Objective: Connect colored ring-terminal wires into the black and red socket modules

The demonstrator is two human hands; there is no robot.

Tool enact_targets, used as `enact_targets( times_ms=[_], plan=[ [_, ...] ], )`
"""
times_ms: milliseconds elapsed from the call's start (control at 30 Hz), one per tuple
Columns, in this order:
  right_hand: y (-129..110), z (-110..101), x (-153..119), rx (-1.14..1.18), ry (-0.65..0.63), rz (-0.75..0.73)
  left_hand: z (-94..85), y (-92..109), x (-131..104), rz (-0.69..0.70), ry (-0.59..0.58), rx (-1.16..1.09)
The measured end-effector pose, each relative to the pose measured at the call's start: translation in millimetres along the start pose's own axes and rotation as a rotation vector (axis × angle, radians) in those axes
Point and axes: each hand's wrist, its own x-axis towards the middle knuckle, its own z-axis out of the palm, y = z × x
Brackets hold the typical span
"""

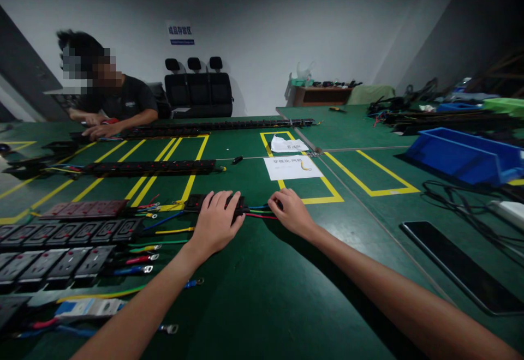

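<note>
My left hand lies over a short black socket module, its fingers across the top and its thumb along the near side. Blue, green and red wires run out of the module's right end. My right hand is closed at the far end of these wires, fingertips pinched together; the wire ends are hidden by the fingers. Left of my left hand lie a dark red socket strip and a black socket strip, with coloured leads ending in metal ring terminals. A grey-black socket strip lies nearer to me.
Across the green table a co-worker handles parts. Long black strips lie beyond my hands. Printed paper lies inside yellow tape. On the right are a blue bin, black cables and a phone.
</note>
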Motion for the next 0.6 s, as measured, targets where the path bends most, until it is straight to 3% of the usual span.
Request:
enact_targets(
  times_ms=[600],
  plan=[
    [-1.9,-1.4,0.2,-0.002,-0.002,0.005,-0.7,0.5,-0.3,-0.005,0.007,-0.003]
  ],
)
